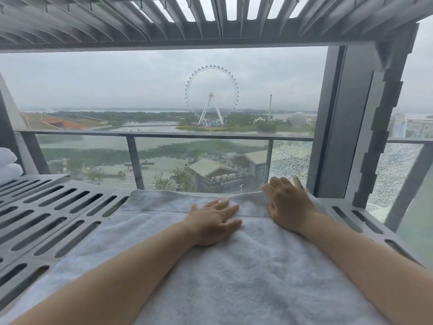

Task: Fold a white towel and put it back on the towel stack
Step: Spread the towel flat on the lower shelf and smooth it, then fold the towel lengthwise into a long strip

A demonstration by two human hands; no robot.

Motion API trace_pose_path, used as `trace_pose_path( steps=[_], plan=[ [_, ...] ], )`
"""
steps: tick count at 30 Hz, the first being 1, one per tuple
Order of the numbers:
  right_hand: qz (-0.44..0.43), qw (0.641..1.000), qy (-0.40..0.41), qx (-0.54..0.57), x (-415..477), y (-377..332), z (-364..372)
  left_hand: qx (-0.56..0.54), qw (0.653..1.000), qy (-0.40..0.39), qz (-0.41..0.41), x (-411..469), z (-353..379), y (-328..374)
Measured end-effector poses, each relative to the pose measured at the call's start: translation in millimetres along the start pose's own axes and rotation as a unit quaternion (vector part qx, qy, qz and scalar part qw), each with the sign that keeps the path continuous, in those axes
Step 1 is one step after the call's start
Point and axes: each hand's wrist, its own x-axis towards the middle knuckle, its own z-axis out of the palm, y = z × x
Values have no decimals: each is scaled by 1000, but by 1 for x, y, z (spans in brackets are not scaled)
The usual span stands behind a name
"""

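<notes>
The white towel [210, 266] is laid flat on the slotted metal tabletop [58, 207], pressed under the left hand [214, 221] and right hand [290, 205] with each grip spread and nothing pinched; folding is judged barely begun, and return to the towel stack [8, 165] at far left is not yet done.

Both bare forearms reach up from the frame's lower corners. The left hand [214, 222] lies flat at centre, fingers spread; the right hand [289, 202] lies flat right of centre.
</notes>
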Motion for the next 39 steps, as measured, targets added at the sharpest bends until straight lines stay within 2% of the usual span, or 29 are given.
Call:
trace_pose_path(
  steps=[4,11,13,15,18,20,22,24,27,29,31,33,39],
  plan=[
    [-9,995,63,-72,-4,-6,-4,-2,1000,5,-2,0,0,-1],
    [17,991,92,-93,-5,-8,-4,-21,999,25,-5,-1,1,-1],
    [-17,994,98,-56,-7,-7,-2,-27,999,33,-7,-2,1,0],
    [-20,996,70,52,-9,-6,-1,-25,999,33,-6,-2,0,0],
    [109,981,-5,161,-8,3,0,-20,1000,16,2,-3,-1,-1],
    [196,965,-43,168,-9,9,0,-19,1000,-8,15,-4,-3,-4],
    [219,964,-59,138,-9,9,-1,-27,999,-26,28,-6,-6,-9],
    [183,976,-34,114,-7,6,-1,-39,998,-30,39,-7,-8,-11],
    [69,974,-15,215,-3,-13,-3,-40,998,-12,39,-7,-7,-9],
    [7,955,-90,281,0,-29,-1,-47,999,18,8,-4,-6,-7],
    [-35,949,-202,240,2,-37,5,-23,999,23,-40,-2,-6,-10],
    [-28,947,-253,194,3,-32,9,15,997,-6,-72,-2,-6,-18],
    [7,948,-270,166,1,-28,2,0,998,-24,-57,-9,-12,-19]
  ],
)
